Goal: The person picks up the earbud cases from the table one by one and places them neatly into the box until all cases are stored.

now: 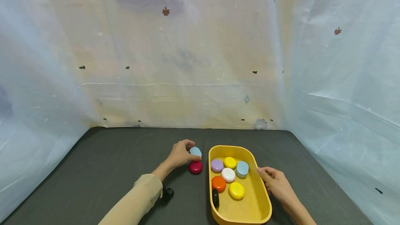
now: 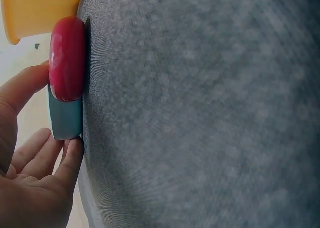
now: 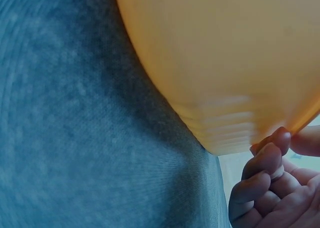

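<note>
My left hand pinches a light blue flat, rounded piece between thumb and fingers, low over the dark tabletop. In the left wrist view that light blue piece stands partly behind a glossy dark red rounded piece, which lies on the table near the thumb. My right hand grips the right rim of a yellow tray, thumb above and curled fingers outside the wall. Inside the tray are lilac, white, orange, black, light blue and two yellow pieces.
The dark grey cloth-covered table reaches back to a pale patterned sheet, with more sheeting at both sides. A small black object shows under the left wrist. The tray stands to the right of the dark red piece.
</note>
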A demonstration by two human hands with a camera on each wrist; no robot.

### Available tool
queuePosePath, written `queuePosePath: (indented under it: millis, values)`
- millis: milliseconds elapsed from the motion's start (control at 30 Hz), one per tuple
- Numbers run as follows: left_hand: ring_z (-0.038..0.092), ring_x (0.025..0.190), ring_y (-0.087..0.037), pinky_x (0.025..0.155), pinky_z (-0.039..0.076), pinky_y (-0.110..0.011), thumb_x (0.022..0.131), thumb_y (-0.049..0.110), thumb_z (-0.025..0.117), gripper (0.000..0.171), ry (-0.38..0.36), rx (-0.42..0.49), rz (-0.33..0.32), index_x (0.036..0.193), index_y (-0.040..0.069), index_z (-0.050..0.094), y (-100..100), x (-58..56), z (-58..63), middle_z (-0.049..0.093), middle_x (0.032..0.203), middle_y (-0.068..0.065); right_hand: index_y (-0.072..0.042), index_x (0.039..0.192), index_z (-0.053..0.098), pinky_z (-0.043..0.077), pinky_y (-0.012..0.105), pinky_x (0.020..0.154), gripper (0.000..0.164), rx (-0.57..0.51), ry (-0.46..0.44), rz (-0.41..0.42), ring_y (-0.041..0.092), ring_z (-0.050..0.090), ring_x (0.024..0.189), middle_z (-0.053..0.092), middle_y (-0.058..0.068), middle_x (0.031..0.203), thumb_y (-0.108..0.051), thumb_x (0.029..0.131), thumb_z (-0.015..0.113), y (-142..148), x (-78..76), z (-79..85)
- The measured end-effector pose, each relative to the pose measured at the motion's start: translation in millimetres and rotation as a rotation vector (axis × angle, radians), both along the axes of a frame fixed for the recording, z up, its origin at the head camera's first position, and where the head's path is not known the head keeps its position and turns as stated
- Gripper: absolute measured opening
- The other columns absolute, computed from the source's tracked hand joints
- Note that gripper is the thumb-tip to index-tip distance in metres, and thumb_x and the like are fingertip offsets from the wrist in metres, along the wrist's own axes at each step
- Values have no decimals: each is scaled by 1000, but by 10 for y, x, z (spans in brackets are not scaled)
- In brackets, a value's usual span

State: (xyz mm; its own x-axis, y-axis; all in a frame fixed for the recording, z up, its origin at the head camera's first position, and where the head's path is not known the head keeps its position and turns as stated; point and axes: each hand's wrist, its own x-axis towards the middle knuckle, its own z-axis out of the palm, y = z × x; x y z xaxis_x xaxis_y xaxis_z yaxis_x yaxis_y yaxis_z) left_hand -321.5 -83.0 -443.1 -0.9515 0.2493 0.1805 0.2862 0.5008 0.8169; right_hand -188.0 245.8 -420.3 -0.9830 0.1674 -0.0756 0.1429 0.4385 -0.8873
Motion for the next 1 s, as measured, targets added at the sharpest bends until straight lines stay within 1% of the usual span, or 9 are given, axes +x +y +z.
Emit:
queuePosePath:
  millis: [267, 433, 633, 833, 1000]
  values:
    - [60, 91, -22, 81, 55, -37, 71, 25, 90, 58, 38, -24, 12, 117, -1, 64, 1, 13, 33, 66, 105, -9, 1, 112, 66, 42, 27, 49, 36, 4, 1, 3, 19, 47, 57, 51, 5, 64, -32, 101, 57, 0, 4, -6]
    - [61, 89, -21, 78, 56, -36, 71, 24, 90, 57, 49, -19, 17, 115, -1, 64, -12, 27, 41, 67, 104, -9, 0, 112, 66, 42, 27, 49, 35, 9, -4, 0, 19, 47, 57, 50, 5, 65, -32, 101, 57, -5, 4, -3]
    - [61, 89, -21, 79, 55, -37, 71, 26, 90, 58, 62, -15, 15, 116, -1, 64, -16, 46, 77, 68, 105, -9, 1, 111, 66, 41, 26, 49, 34, 12, -2, -1, 18, 47, 56, 50, 5, 64, -30, 101, 57, -5, 5, 3]
    - [63, 92, -22, 81, 55, -38, 71, 28, 90, 59, 71, 21, 0, 116, 0, 64, -11, 85, 138, 68, 107, -8, 1, 111, 67, 42, 26, 49, 33, 9, -10, -9, 18, 47, 56, 50, 5, 64, -29, 102, 56, -10, 9, 7]
    - [65, 95, -22, 79, 56, -37, 70, 28, 91, 59, 77, 84, 17, 116, 2, 65, -21, 129, 220, 68, 108, -7, 1, 112, 66, 42, 27, 49, 33, 5, -4, 0, 18, 47, 56, 50, 5, 64, -29, 102, 56, -13, 7, 15]
